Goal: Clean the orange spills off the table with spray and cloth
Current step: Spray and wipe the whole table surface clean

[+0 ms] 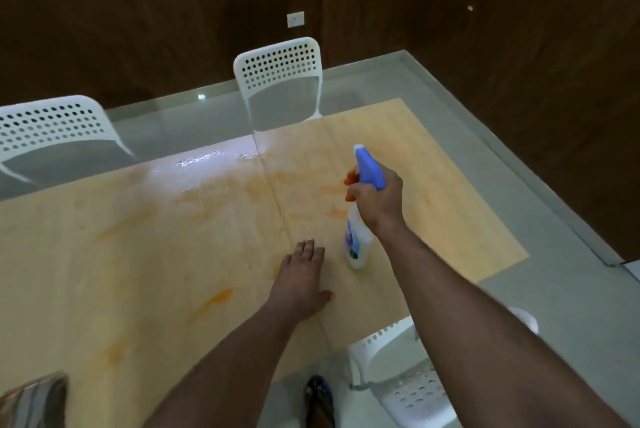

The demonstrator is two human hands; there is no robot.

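My right hand (375,199) grips the neck of a clear spray bottle (356,244) with a blue trigger head (370,168), held above the right part of the light wooden table (69,272). Its nozzle points toward the far side. My left hand (301,275) rests flat on the table, fingers straight, just left of the bottle. Orange smears mark the wood: one streak (211,301) near my left arm, one (114,230) at the left, patches (332,211) beside the bottle. A wet sheen (207,161) lies along the far edge. A folded striped cloth (38,400) shows at the bottom left corner.
Two white perforated chairs stand at the far side, one (280,81) in the middle, one (55,133) at the left. A third white chair (405,375) sits at the near edge under my right arm. My foot (318,400) is on the grey floor. Dark wooden walls surround the room.
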